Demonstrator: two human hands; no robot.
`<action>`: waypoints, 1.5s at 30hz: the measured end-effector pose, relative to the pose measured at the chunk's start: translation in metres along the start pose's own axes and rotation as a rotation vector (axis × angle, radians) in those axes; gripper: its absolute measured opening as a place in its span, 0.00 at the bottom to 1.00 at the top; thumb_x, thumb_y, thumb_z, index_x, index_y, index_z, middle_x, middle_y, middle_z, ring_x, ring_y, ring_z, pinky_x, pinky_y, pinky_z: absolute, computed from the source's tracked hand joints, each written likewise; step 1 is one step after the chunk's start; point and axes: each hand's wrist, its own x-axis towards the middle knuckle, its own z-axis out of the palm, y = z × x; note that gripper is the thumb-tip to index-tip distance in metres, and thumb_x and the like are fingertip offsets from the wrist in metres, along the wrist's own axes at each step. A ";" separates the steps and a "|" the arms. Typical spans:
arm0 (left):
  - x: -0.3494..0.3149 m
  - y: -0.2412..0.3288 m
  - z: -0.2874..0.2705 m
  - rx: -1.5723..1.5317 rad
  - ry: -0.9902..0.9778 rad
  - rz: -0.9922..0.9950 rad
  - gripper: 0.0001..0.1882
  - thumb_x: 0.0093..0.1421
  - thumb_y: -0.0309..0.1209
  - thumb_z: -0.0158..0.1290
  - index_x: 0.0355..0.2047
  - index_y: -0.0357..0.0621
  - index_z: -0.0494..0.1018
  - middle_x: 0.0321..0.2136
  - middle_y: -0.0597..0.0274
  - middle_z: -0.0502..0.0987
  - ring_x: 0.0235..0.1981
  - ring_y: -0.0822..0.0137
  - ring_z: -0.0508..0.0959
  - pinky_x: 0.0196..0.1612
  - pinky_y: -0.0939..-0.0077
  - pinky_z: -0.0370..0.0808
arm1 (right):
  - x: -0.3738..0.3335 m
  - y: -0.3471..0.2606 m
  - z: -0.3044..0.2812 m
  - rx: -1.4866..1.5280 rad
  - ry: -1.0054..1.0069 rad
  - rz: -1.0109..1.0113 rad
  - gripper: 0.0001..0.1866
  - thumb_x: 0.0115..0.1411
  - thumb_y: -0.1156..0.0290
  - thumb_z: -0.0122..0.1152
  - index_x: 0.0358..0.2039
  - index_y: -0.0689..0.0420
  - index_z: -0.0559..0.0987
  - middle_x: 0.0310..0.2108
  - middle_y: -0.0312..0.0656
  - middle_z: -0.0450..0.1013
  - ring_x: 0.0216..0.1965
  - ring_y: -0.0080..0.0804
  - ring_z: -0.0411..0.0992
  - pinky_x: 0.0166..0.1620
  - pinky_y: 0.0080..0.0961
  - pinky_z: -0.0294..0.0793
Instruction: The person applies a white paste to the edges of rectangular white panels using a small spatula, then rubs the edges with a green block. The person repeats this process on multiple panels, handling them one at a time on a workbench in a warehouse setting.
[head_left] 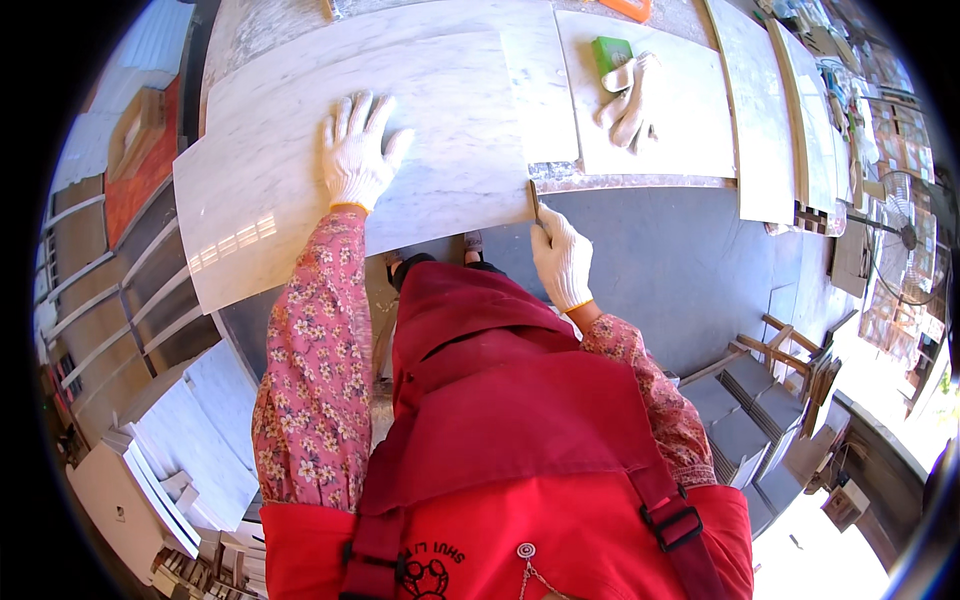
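Observation:
My left hand (360, 152), in a white knit glove with an orange cuff, lies flat with fingers spread on a large white marble slab (440, 130) with grey veining. The slab's near edge overhangs toward me. In my right hand (562, 258), also gloved, is a thin, dark, narrow tool (535, 203); whether it is a file or a blade I cannot tell. Its tip points away from me and meets the slab's near right corner or lies just beside it. The fingers cover the tool's lower end.
Right of the slab, another white panel (690, 110) carries a pair of gloves (630, 105) and a green block (611, 52). An orange object (628, 8) lies at the far edge. Stacked panels (200, 430) stand lower left, more sheets (745, 405) lower right. A fan (905, 237) is far right.

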 end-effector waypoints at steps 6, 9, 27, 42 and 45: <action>0.000 -0.002 0.003 0.031 0.040 0.005 0.32 0.65 0.57 0.51 0.65 0.60 0.69 0.66 0.59 0.69 0.68 0.49 0.63 0.70 0.48 0.56 | 0.007 0.008 0.012 -0.049 0.047 -0.045 0.14 0.61 0.71 0.59 0.47 0.55 0.81 0.34 0.53 0.79 0.34 0.55 0.79 0.39 0.40 0.78; 0.001 0.000 0.001 0.022 0.032 0.028 0.32 0.64 0.57 0.51 0.65 0.59 0.70 0.66 0.59 0.69 0.67 0.49 0.64 0.70 0.48 0.56 | 0.015 0.020 0.023 -0.089 -0.014 0.031 0.13 0.61 0.69 0.58 0.46 0.54 0.81 0.34 0.55 0.79 0.35 0.57 0.78 0.39 0.42 0.77; -0.007 -0.003 0.005 -0.044 0.101 0.052 0.33 0.63 0.59 0.52 0.63 0.56 0.71 0.65 0.57 0.69 0.67 0.49 0.65 0.69 0.47 0.58 | 0.004 0.000 -0.027 -0.033 -0.134 0.100 0.18 0.61 0.64 0.61 0.51 0.51 0.82 0.32 0.53 0.80 0.34 0.55 0.80 0.39 0.41 0.79; -0.007 -0.003 0.003 -0.026 0.080 0.052 0.33 0.63 0.58 0.52 0.63 0.55 0.72 0.65 0.56 0.69 0.67 0.48 0.65 0.69 0.48 0.57 | 0.013 0.001 -0.022 -0.105 -0.149 0.005 0.17 0.62 0.68 0.58 0.51 0.52 0.81 0.31 0.56 0.79 0.33 0.56 0.79 0.38 0.44 0.78; -0.006 -0.002 0.003 -0.035 0.072 0.050 0.33 0.64 0.58 0.52 0.63 0.55 0.72 0.65 0.56 0.69 0.67 0.47 0.65 0.69 0.48 0.56 | 0.016 0.006 -0.012 -0.138 -0.133 -0.034 0.17 0.62 0.68 0.58 0.52 0.53 0.81 0.31 0.56 0.79 0.33 0.57 0.78 0.38 0.45 0.77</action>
